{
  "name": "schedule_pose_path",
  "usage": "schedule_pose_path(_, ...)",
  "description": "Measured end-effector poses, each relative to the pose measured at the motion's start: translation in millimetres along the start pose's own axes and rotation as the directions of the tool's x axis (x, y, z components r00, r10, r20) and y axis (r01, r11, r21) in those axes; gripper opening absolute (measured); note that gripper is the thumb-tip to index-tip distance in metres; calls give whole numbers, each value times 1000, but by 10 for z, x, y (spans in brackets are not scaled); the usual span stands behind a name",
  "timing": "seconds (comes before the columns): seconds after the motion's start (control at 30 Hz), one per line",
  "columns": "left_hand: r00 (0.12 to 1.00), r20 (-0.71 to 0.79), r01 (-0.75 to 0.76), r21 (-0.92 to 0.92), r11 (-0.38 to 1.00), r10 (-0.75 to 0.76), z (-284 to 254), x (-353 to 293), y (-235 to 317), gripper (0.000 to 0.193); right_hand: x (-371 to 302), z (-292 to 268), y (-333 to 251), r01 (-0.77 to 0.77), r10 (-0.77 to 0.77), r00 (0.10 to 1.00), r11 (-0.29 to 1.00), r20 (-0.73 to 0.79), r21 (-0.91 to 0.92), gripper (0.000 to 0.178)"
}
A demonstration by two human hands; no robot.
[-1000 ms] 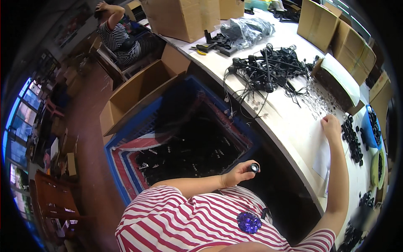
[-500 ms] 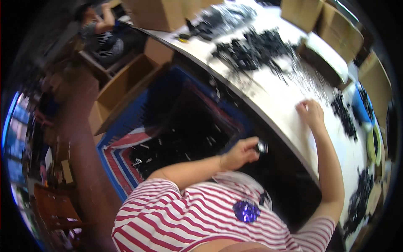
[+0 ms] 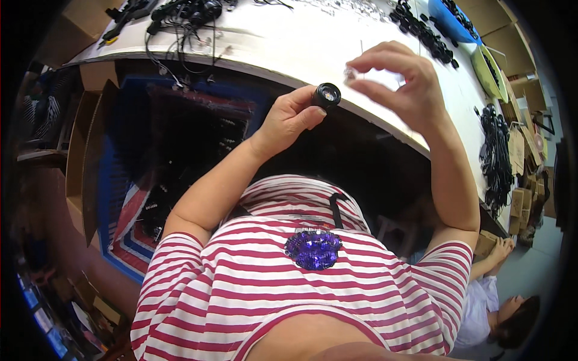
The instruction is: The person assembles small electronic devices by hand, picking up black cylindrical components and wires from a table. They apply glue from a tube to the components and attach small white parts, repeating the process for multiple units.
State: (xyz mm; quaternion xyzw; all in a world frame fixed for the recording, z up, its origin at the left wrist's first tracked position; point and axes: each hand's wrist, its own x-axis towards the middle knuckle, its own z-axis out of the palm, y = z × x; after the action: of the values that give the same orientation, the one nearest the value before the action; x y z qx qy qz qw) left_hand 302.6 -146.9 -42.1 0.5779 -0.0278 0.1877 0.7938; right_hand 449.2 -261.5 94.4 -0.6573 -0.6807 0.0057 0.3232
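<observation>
My left hand [image 3: 290, 117] is closed around a short black cylindrical fitting [image 3: 327, 96], held just off the table's near edge. Its open round end faces up and shows a bright, silvery inside. To the right, over the white table [image 3: 289, 36], my right hand [image 3: 412, 84] is raised with thumb and forefinger pinched on a small clear, silvery piece [image 3: 349, 74]. That piece is too small to name. A short gap lies between it and the black fitting.
Black cords [image 3: 192, 18] lie at the table's left, black round parts [image 3: 421, 30] at its far right. Behind stand a blue basin [image 3: 448, 24] and a yellow-green basin [image 3: 490, 72]. A blue crate [image 3: 108, 198] sits below left. Another person [image 3: 481, 307] is at lower right.
The view has swung to the right. My right hand has come up off the tabletop toward the left hand, with a small piece in its fingertips. My left hand still holds the black fitting.
</observation>
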Motion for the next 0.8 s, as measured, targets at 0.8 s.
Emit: schedule_pose_path(0.8, 997, 66, 36, -71, 997, -32, 387, -5, 244, 53, -87, -429, 2019, -601, 532, 798, 665, -282, -444, 22)
